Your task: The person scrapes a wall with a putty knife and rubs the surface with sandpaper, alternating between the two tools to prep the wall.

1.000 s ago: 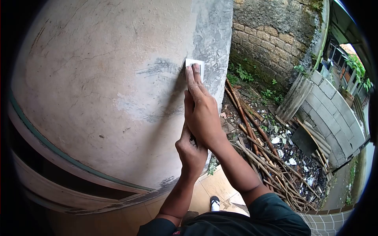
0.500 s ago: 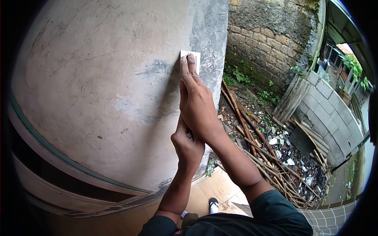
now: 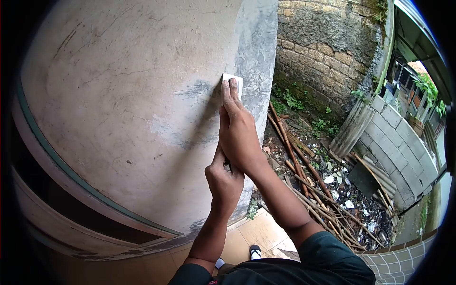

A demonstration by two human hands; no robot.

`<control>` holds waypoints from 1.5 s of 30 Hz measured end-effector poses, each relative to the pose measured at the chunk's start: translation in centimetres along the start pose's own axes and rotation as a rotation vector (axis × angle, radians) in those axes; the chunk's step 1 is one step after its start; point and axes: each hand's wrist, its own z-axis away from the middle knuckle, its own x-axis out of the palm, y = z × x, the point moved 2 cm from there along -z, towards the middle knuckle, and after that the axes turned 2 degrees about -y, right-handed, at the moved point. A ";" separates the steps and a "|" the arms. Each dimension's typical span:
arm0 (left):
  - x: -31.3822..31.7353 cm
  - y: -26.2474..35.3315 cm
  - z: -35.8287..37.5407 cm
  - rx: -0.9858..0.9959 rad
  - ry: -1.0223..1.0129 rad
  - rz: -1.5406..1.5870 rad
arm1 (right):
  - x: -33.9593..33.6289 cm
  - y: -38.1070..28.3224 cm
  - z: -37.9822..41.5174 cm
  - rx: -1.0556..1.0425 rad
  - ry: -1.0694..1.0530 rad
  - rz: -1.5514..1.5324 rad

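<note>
A flat scraper with a pale blade point(image 3: 232, 76) lies against the plastered wall point(image 3: 118, 90), beside the grey cement strip at the wall's corner. My left hand point(image 3: 223, 183) is closed low down, apparently around the handle, which the hands mostly hide. Above it, my right hand point(image 3: 241, 135) grips the same tool, with two dusty fingers stretched along the blade and pressing it to the wall. Left of the blade, a patch of dark grey streaks point(image 3: 194, 89) marks the plaster.
A recessed opening with a green edge point(image 3: 61, 164) curves along the lower left. Bamboo poles and sticks point(image 3: 327, 204) lie over rubble right of the wall. Behind stand a mossy brick wall point(image 3: 323, 52) and a grey block wall point(image 3: 399, 137). Tiled floor point(image 3: 259, 232) lies below.
Both hands and the scraper have moved down a little along the wall, with the blade still against it. The camera view has shifted slightly. The grip looks the same.
</note>
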 end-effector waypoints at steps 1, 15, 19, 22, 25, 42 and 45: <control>0.2 0.1 -0.6 0.014 -0.001 -0.014 | -0.1 0.1 -0.6 0.003 0.007 -0.006; 2.4 1.8 -1.0 0.009 0.060 0.032 | -1.7 0.9 -2.0 -0.010 0.042 -0.160; 2.8 0.3 1.0 0.005 0.107 -0.019 | -0.9 1.7 0.5 -0.023 -0.001 -0.095; 2.6 0.7 -1.3 -0.001 0.053 -0.020 | -1.7 1.3 -2.1 -0.028 0.077 -0.156; 2.9 1.7 -0.6 0.005 0.085 -0.003 | -1.7 1.6 -1.6 -0.076 0.075 -0.101; 1.5 2.8 -1.0 -0.018 0.028 -0.052 | -1.5 1.1 -1.7 -0.014 0.036 -0.189; 1.1 1.3 -1.0 0.052 -0.008 -0.164 | -1.7 0.4 -1.6 -0.009 0.052 -0.178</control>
